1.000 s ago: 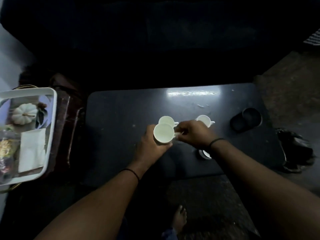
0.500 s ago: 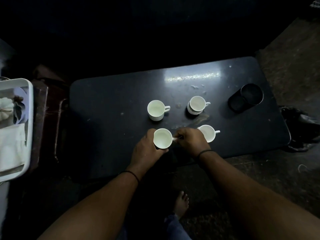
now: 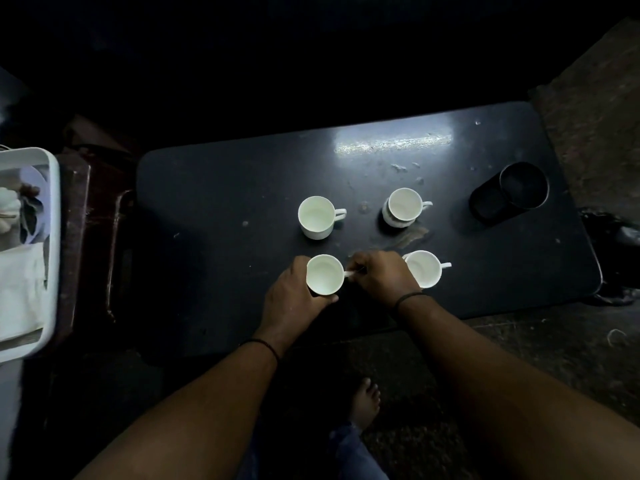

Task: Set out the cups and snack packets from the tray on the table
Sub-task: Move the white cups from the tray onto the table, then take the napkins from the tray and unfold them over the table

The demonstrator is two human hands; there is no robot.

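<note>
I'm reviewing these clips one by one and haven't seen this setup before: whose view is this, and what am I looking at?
There is no machine here. A camera worn on a person's head looks down at their two bare hands. On the dark table stand four white cups. The left hand grips the body of the near-left cup, while the right hand pinches its handle. The other three cups stand free. A dark round container lies at the far right. The white tray sits off to the left.
</note>
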